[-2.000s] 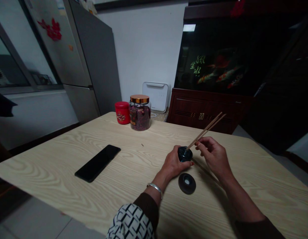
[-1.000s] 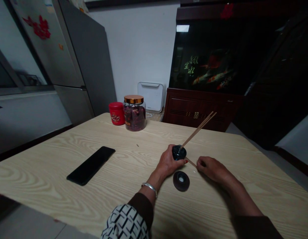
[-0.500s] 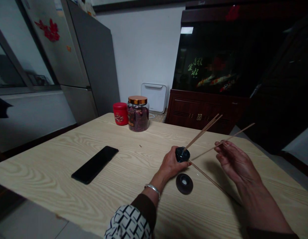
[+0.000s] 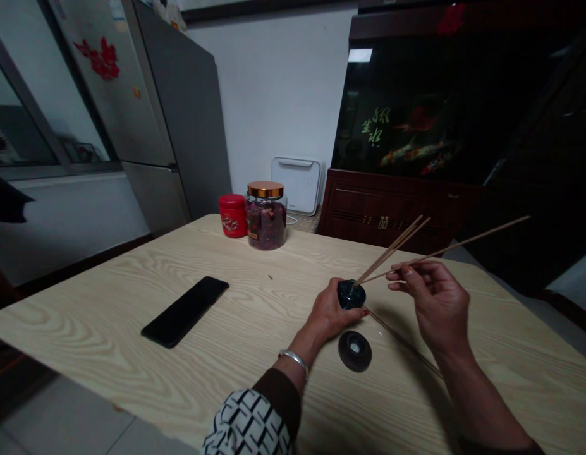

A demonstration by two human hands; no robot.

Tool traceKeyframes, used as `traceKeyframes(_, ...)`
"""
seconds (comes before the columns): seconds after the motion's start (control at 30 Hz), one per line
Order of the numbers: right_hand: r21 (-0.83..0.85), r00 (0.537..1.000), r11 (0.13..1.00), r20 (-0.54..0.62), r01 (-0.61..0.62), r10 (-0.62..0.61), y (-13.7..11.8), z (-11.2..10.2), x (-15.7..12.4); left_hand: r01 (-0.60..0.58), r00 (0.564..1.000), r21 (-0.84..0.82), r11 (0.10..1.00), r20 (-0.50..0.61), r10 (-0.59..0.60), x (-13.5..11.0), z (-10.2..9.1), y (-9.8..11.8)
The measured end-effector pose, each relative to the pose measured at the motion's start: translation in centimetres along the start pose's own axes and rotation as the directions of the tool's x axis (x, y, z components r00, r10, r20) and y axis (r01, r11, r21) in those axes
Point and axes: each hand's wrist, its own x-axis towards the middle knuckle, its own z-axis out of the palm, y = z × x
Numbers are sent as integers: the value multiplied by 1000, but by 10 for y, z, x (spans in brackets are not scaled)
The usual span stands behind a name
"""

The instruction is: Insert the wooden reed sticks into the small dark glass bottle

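Dark bottle (image 4: 351,297) is wrapped by the curled left hand (image 4: 328,309) at the table (image 4: 107,284); thin sticks (image 4: 397,248) slant from it; the right hand (image 4: 442,300) pinches another stick (image 4: 482,236). Should the left grip slacken, the bottle could tip.

Dark jar (image 4: 351,296) in the left grip (image 4: 327,311), 1 thin stick (image 4: 482,237) in the right grip (image 4: 439,302).

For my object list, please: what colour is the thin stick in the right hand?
The thin stick is light brown, best seen in the head view.
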Motion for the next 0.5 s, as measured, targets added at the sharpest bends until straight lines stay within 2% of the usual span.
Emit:
traceKeyframes(0.13, -69, 996, 998, 93, -6, 12, 6, 5, -2, -1, 1000, 3, 1000, 1, 1, 0, 0, 0)
traceKeyframes(0.33, -339, 964, 941, 254, 10, 82, 22, 11, -5, 8, 1000, 8, 1000, 5, -8, 0, 1, 0)
traceKeyframes(0.43, -398, 941, 917, 315, 16, 120, 29, 4, -4, -3, 1000, -1, 1000, 12, 3, 0, 0, 1)
traceKeyframes(0.5, -450, 934, 893, 325, 14, 149, 34, -8, -1, -8, 1000, 0, 1000, 12, 8, 0, 0, 1)
